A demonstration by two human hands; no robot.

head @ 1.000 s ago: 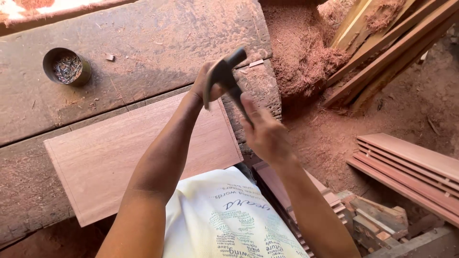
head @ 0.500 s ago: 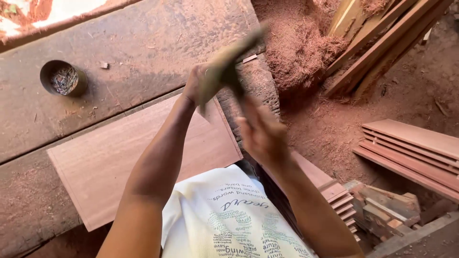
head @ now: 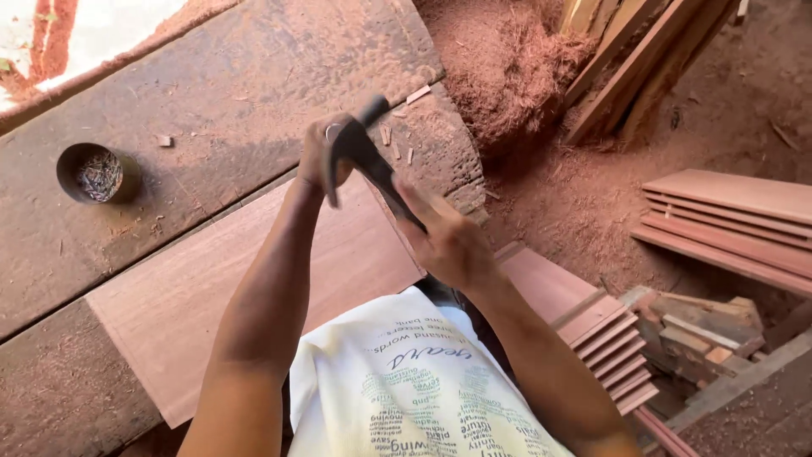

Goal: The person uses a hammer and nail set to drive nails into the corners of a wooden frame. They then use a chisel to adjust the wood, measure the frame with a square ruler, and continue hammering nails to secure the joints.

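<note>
Hammer (head: 364,156) clamped by its handle in my right hand (head: 452,245), head raised over the reddish board's (head: 203,296) far edge. My left hand (head: 317,156) pinches something there, hidden behind the hammer head. Tin of nails (head: 95,172) sits at nine o'clock on the workbench (head: 211,93).

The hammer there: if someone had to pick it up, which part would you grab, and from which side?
Probably the handle. On the hammer it is the long, slim dark part, running down and right from the metal head into the right hand, which already wraps its lower end from the right. The left hand is up by the head, so that end is crowded; coming from the right looks easiest.
</note>
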